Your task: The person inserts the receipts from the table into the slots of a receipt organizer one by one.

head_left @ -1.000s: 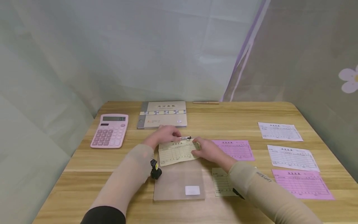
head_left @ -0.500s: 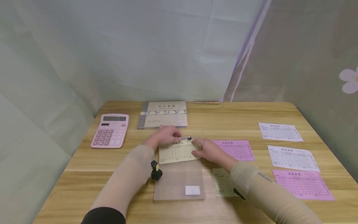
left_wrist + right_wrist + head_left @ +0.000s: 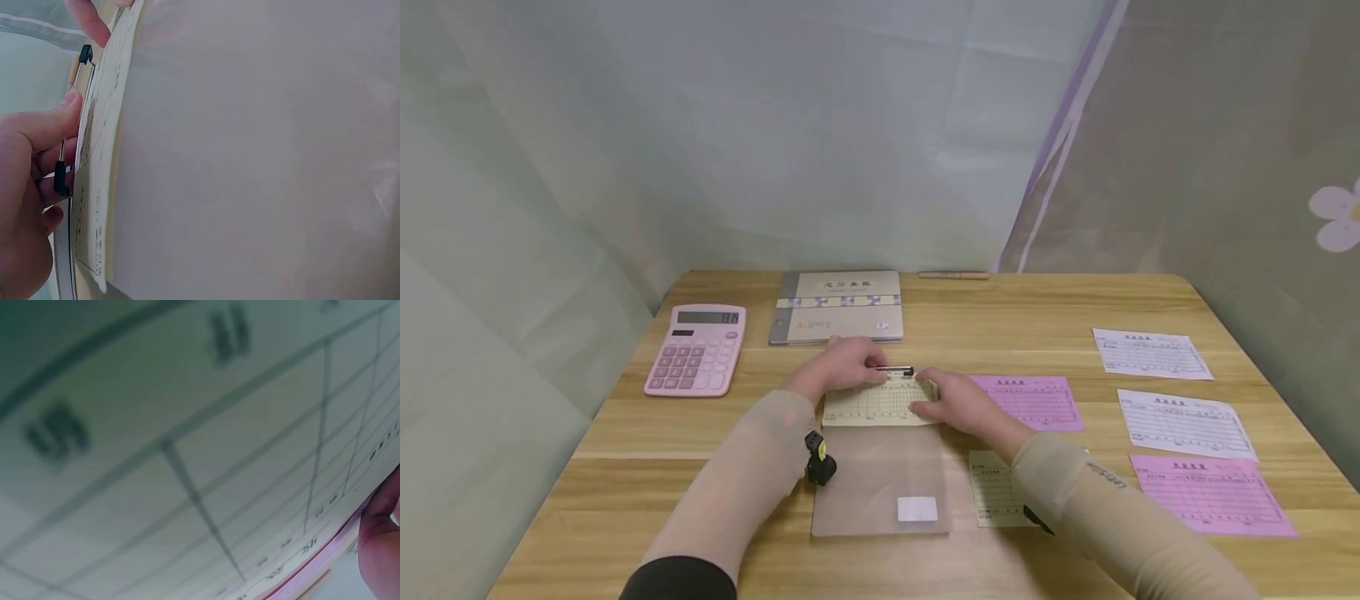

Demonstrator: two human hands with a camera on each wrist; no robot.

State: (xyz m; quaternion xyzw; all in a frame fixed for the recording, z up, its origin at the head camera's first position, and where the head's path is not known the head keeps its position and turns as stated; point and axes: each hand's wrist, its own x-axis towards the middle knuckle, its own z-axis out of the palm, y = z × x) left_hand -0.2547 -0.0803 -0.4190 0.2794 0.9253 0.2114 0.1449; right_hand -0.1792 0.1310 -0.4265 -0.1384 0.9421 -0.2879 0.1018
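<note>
A translucent clipboard [image 3: 865, 483] lies on the table with a yellow ruled form [image 3: 868, 407] across its top part. My left hand [image 3: 842, 365] grips the wire clip with black ends [image 3: 60, 178]; its thumb presses the wire while the other fingers curl behind the board's edge. At the form's upper right, my right hand [image 3: 961, 402] pinches the paper between thumb and fingers. Another yellow form [image 3: 996, 490] lies beneath the right wrist, partly hidden by the sleeve. It appears large and blurred in the right wrist view.
A pink form [image 3: 1030, 400] lies right of the clipboard. Farther right are two white forms [image 3: 1150, 353] and another pink form [image 3: 1213, 493]. A pink calculator [image 3: 696, 350] sits left; a ledger book [image 3: 838, 308] and a pen [image 3: 953, 275] are at the back.
The yellow form has slid up towards the clip and straightened, its lower edge now level across the clipboard. Both hands stay nearly where they were.
</note>
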